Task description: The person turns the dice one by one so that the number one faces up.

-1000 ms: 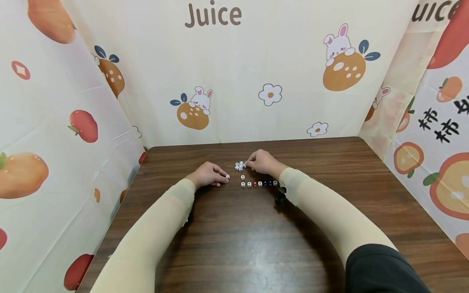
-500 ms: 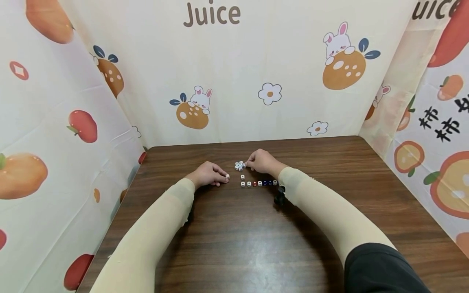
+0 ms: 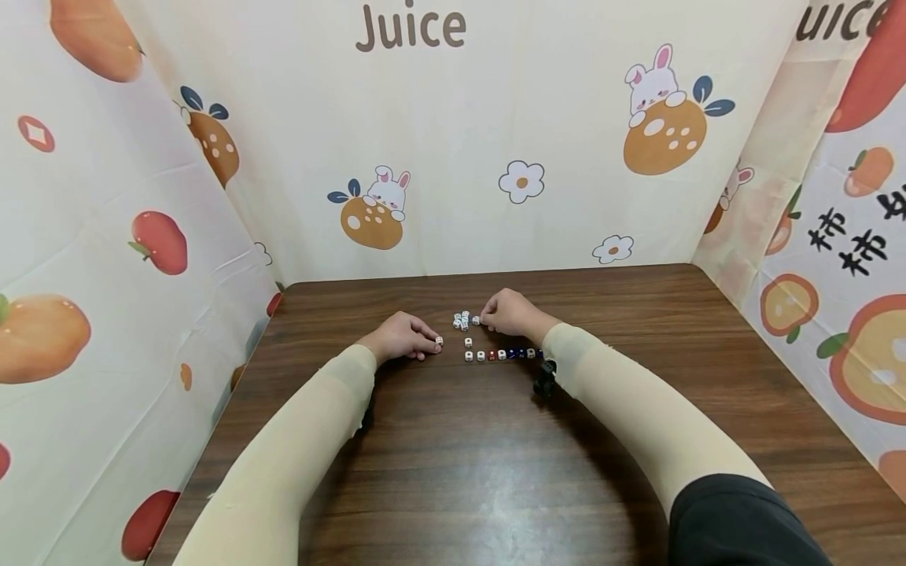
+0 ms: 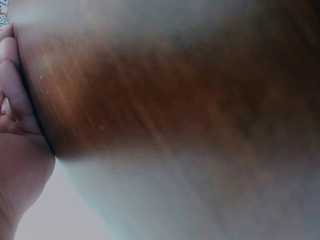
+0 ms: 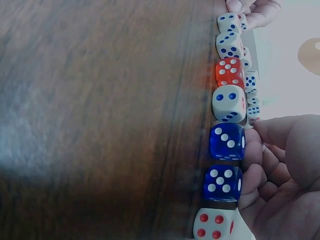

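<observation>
My left hand (image 3: 403,338) rests on the table and pinches a white die (image 3: 440,340) at its fingertips. The thumb and fingers of my right hand (image 3: 513,313) pinch another white die (image 3: 476,321), just right of a small cluster of white dice (image 3: 462,321). In front of the hands runs a row of dice: white ones, a red die (image 5: 229,72), and blue dice (image 5: 227,141). A single white die (image 3: 468,343) stands behind the row's left end. In the left wrist view, only part of the left hand (image 4: 20,135) shows at the edge.
The brown wooden table (image 3: 453,456) ends at a back edge against a printed curtain (image 3: 453,118). Curtains also hang on both sides. A small black object (image 3: 544,379) sits at the right wrist, beside the row's right end.
My right hand has shifted slightly to the right, drawing a white die away from the cluster. The left hand and the row of dice have stayed put.
</observation>
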`<state>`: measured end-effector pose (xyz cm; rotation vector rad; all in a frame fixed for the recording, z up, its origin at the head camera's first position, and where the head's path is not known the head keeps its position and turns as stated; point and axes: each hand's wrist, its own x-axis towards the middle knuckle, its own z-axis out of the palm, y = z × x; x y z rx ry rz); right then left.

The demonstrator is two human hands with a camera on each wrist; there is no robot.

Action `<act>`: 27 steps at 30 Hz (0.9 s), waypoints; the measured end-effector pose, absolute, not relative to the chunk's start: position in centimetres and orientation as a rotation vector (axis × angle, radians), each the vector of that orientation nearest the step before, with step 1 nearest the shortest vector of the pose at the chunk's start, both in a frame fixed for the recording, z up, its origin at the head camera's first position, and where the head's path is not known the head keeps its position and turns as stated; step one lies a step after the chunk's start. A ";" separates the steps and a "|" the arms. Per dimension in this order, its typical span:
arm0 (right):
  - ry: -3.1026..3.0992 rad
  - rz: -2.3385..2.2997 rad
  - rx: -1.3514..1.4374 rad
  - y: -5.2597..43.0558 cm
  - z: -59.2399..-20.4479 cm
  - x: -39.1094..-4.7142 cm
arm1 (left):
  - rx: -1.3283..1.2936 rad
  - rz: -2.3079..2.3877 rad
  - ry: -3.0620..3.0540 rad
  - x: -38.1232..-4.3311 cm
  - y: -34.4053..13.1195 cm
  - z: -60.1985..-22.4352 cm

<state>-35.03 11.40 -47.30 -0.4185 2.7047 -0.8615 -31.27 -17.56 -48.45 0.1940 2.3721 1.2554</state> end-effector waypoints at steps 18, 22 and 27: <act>2.713 -0.889 -0.486 11.5 -47.6 -34.5 | 0.211 1.260 2.382 -31.0 -17.5 -48.3; 2.706 -0.883 -0.505 11.5 -47.8 -34.5 | 0.204 1.263 2.378 -30.9 -17.6 -48.3; 2.694 -0.903 -0.503 11.5 -47.9 -34.6 | 0.207 1.270 2.380 -30.8 -17.5 -48.2</act>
